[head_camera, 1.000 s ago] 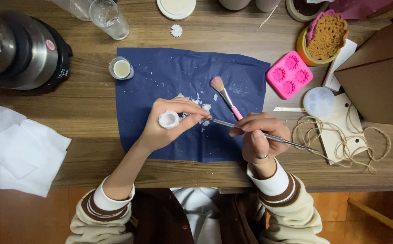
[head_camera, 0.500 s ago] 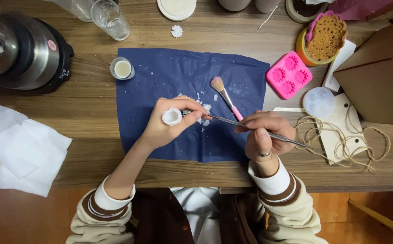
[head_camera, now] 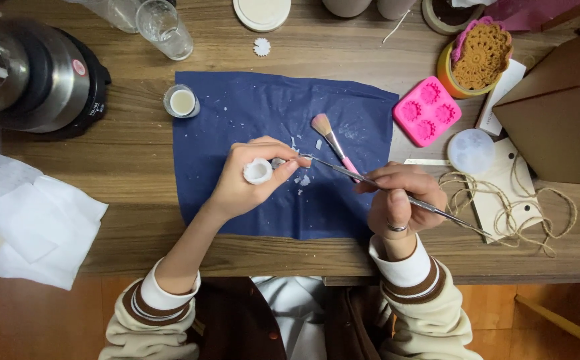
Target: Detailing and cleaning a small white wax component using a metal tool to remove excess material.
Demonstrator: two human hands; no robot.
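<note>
- Left hand [head_camera: 246, 183] pinching small white cup [head_camera: 258, 171] above blue sheet [head_camera: 236, 113].
- Right hand [head_camera: 400, 200] gripping thin metal tool [head_camera: 370, 181], tip apparently at cup rim.
- Risk: tool slipping, chipping rim or pricking fingers [head_camera: 288, 163]; flakes [head_camera: 303, 179] scattering.

My left hand [head_camera: 250, 180] covers most of small white piece [head_camera: 258, 171], shape unclear; tool [head_camera: 396, 195] tip meets it behind my fingertips, contact hidden; kettle [head_camera: 30, 73] cut by left edge; cardboard box [head_camera: 563, 113] cut by right edge; white flecks on blue cloth [head_camera: 236, 113] too small to tell.
</note>
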